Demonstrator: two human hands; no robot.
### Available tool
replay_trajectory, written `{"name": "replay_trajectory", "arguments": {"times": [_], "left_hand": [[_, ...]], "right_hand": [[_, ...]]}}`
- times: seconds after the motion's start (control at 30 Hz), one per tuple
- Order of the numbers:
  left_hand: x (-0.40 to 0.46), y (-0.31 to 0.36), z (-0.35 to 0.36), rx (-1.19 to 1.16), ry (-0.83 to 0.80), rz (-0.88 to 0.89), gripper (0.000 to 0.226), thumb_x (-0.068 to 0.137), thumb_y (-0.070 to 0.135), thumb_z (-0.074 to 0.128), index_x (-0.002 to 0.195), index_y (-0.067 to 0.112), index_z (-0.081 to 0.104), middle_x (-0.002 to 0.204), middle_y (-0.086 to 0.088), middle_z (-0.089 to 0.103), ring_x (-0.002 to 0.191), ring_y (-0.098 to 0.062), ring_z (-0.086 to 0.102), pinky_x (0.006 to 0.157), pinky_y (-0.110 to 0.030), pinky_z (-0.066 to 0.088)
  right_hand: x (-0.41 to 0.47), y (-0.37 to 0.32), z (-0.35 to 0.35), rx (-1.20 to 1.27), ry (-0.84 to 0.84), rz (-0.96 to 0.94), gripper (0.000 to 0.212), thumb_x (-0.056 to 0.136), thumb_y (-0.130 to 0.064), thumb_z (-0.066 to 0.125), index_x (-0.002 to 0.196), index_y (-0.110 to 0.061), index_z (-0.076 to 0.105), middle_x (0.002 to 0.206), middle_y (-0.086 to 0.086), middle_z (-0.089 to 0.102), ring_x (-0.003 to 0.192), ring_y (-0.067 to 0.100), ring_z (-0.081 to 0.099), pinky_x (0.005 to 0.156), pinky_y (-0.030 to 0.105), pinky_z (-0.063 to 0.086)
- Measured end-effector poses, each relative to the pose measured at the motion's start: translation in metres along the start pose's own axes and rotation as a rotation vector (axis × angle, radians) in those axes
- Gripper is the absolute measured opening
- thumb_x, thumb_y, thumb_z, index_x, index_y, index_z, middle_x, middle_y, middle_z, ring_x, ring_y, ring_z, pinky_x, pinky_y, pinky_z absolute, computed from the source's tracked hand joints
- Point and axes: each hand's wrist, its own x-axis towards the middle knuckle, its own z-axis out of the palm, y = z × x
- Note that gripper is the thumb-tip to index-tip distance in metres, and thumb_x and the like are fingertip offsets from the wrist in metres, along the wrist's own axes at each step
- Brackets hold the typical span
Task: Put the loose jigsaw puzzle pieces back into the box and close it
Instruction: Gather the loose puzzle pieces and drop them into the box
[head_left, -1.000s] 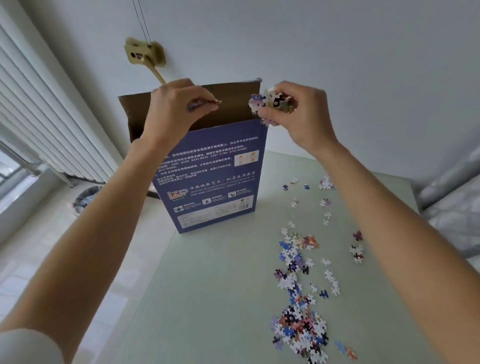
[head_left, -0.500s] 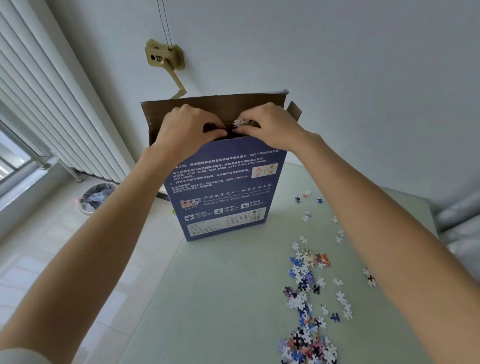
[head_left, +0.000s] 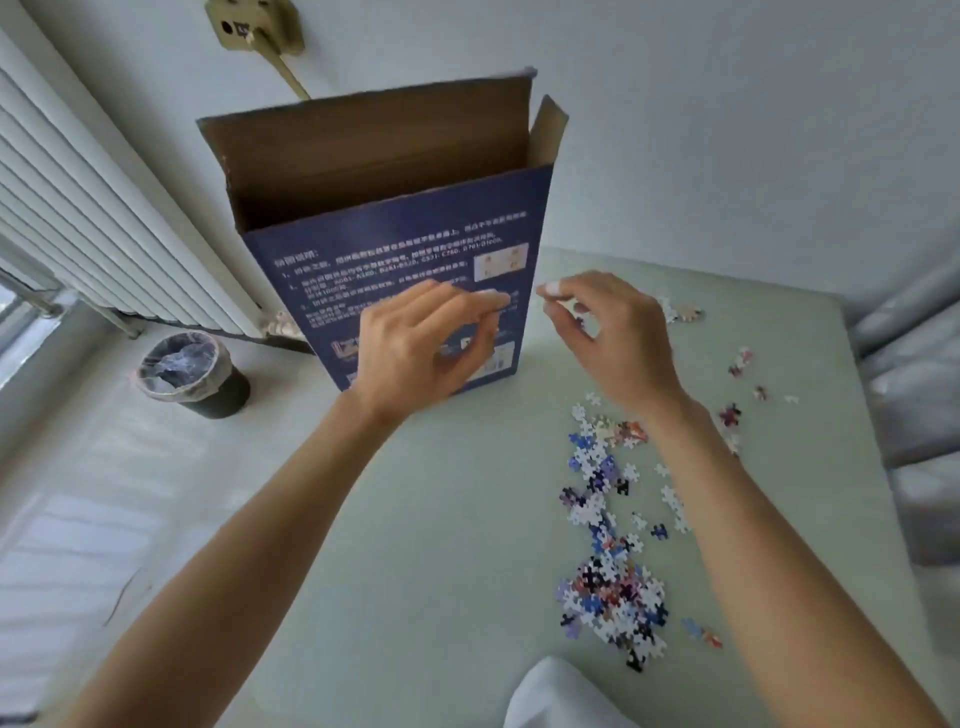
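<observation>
The blue puzzle box (head_left: 395, 239) stands upright at the table's far left, its top open with brown flaps raised. Loose jigsaw pieces (head_left: 613, 587) lie in a trail down the right half of the pale green table (head_left: 415, 545), with a thick heap near me and scattered ones (head_left: 735, 364) further right. My left hand (head_left: 421, 348) hovers in front of the box's lower face, fingers loosely curled, holding nothing. My right hand (head_left: 608, 332) hangs just right of the box above the table, fingers apart and empty.
A black waste bin (head_left: 192, 374) with a plastic liner stands on the floor left of the table, under a white radiator (head_left: 93, 218). Grey bedding (head_left: 909, 395) borders the table's right side. A white cloth (head_left: 556, 696) shows at the bottom edge.
Both hands have dropped from the box's open top, where they released pieces, down to in front of and beside the box. They now hold nothing. The camera tilted downward.
</observation>
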Motion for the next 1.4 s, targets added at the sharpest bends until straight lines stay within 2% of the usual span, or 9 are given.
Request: {"name": "replay_trajectory", "arguments": {"times": [0.1,0.2,0.3,0.37,0.47,0.57,0.8,1.0,1.4], "left_hand": [[-0.052,0.030,0.041,-0.159,-0.234,-0.146,0.017,0.087,0.017,0.058,0.097,0.012,0.071,0.080,0.003,0.070,0.071,-0.010,0.061,0.062,-0.020,0.050],[-0.107,0.057,0.094,-0.229,-0.714,-0.256,0.035,0.087,0.028,0.057,0.122,0.022,0.058,0.105,0.004,0.066,0.098,-0.015,0.057,0.077,-0.033,0.054],[-0.147,0.076,0.135,-0.156,-1.129,-0.305,0.066,0.085,0.037,0.061,0.143,0.030,0.031,0.141,-0.001,0.041,0.129,-0.022,0.035,0.101,-0.040,0.042],[-0.160,0.083,0.158,-0.110,-1.241,-0.304,0.077,0.082,0.038,0.064,0.145,0.035,0.019,0.150,-0.001,0.025,0.136,-0.025,0.024,0.107,-0.042,0.036],[-0.169,0.092,0.187,-0.083,-1.312,-0.288,0.081,0.081,0.040,0.064,0.146,0.036,0.016,0.152,0.000,0.019,0.136,-0.028,0.020,0.105,-0.046,0.037],[-0.170,0.101,0.207,-0.033,-1.395,-0.260,0.078,0.082,0.047,0.060,0.146,0.032,0.018,0.150,-0.001,0.018,0.135,-0.030,0.021,0.102,-0.046,0.040],[-0.196,0.110,0.179,-0.006,-1.371,-0.245,0.072,0.077,0.045,0.066,0.140,0.035,0.033,0.144,-0.001,0.026,0.130,-0.027,0.026,0.099,-0.040,0.040],[-0.204,0.104,0.167,-0.084,-1.362,-0.306,0.057,0.080,0.038,0.069,0.132,0.034,0.044,0.135,0.000,0.037,0.116,-0.022,0.038,0.098,-0.031,0.039],[-0.196,0.114,0.169,-0.067,-1.380,-0.353,0.049,0.081,0.028,0.065,0.126,0.026,0.047,0.123,-0.006,0.046,0.103,-0.024,0.050,0.084,-0.030,0.045]], "right_hand": [[-0.090,0.030,0.001,-0.006,-0.113,0.266,0.015,0.086,-0.013,0.064,0.100,-0.010,0.068,0.097,0.002,0.070,0.083,0.018,0.066,0.070,0.037,0.056],[-0.174,0.050,-0.005,-0.063,-0.251,0.487,0.016,0.086,-0.009,0.063,0.101,-0.007,0.068,0.097,0.007,0.070,0.086,0.023,0.066,0.073,0.031,0.053],[-0.233,0.058,-0.011,-0.102,-0.445,0.698,0.028,0.089,-0.015,0.060,0.116,-0.008,0.062,0.113,0.006,0.063,0.106,0.023,0.057,0.085,0.021,0.039],[-0.262,0.062,-0.010,-0.161,-0.588,0.773,0.045,0.088,-0.027,0.061,0.129,-0.012,0.050,0.128,0.006,0.051,0.119,0.024,0.045,0.096,0.026,0.036],[-0.296,0.059,-0.009,-0.235,-0.692,0.979,0.074,0.080,-0.048,0.064,0.140,-0.018,0.031,0.133,0.009,0.036,0.122,0.029,0.035,0.093,0.036,0.042],[-0.318,0.046,0.000,-0.217,-0.649,1.180,0.090,0.073,-0.057,0.067,0.142,-0.019,0.024,0.130,0.012,0.030,0.118,0.032,0.033,0.087,0.037,0.042],[-0.309,0.021,0.046,-0.337,-0.643,0.986,0.098,0.058,-0.063,0.074,0.138,-0.027,0.030,0.140,0.012,0.027,0.117,0.031,0.032,0.082,0.041,0.042],[-0.301,0.035,0.048,-0.379,-0.750,0.867,0.079,0.065,-0.061,0.071,0.131,-0.033,0.038,0.136,0.009,0.029,0.115,0.028,0.032,0.084,0.036,0.040],[-0.291,0.038,0.046,-0.143,-0.709,0.832,0.049,0.078,-0.024,0.072,0.119,-0.015,0.047,0.113,0.008,0.048,0.097,0.025,0.054,0.068,0.028,0.041]]}}
